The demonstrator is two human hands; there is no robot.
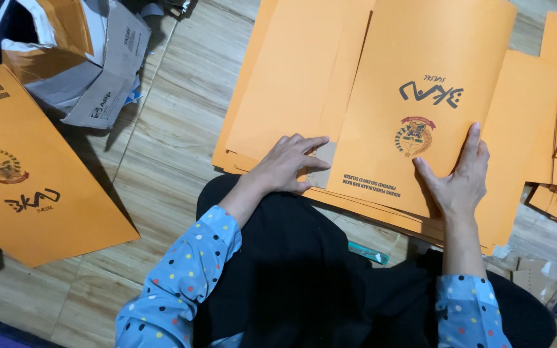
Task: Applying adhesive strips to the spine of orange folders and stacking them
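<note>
we judge the step in hand to be squaring up a printed orange folder (433, 96) on the spread of orange sheets (285, 96) on the wood-plank floor (182, 109), just far of our lap. our right hand (459, 180) lies flat on its near edge, fingers apart; our left hand (290, 164) presses a grey strip, fingers loosely spread, gripping nothing. next calls for a light slide. the paper looks thin, matte, smooth. another folder (33, 180) lies left, near torn cardboard (91, 58).
</note>
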